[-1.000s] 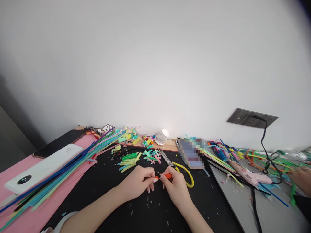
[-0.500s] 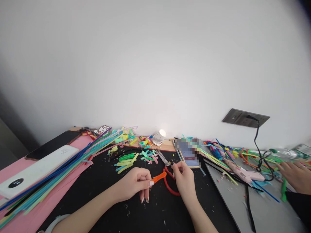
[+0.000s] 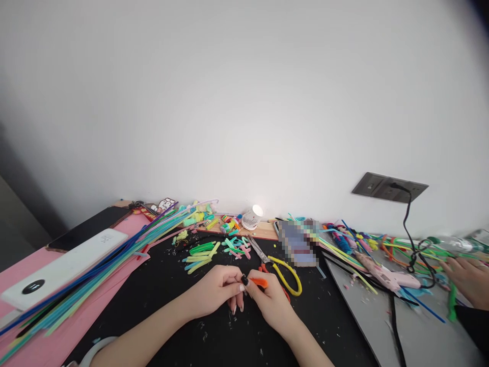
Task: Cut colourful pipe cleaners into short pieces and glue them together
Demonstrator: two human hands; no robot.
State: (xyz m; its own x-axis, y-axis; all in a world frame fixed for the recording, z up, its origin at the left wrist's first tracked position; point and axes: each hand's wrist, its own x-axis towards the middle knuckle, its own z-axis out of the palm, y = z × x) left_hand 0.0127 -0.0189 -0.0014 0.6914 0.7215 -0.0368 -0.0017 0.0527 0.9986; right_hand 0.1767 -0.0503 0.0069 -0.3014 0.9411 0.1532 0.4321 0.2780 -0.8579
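Note:
A short orange pipe cleaner piece [image 3: 260,282] shows between my two hands, partly covered by fingers. My left hand [image 3: 217,290] is closed on one end of it, thumb against the fingers. Thumb and index finger of my right hand [image 3: 269,300] pinch it right beside the left fingertips, so the hands touch. Just beyond my right hand lie scissors [image 3: 292,278] with one yellow and one red handle, the blades pointing away. Cut green and yellow pipe cleaner pieces [image 3: 202,255] lie ahead of my left hand, with small mint and pink pieces [image 3: 237,247] beside them.
Long pipe cleaners [image 3: 114,260] and a white power bank [image 3: 64,265] lie left on pink paper. A paper cup [image 3: 252,218] and a phone [image 3: 300,250] stand near the wall. On the right are a pink glue gun [image 3: 382,272] and another person's hand [image 3: 466,280].
My right hand has left the scissors and moved left to the orange pipe cleaner piece. The scissors' yellow handle now shows. My left hand keeps its hold.

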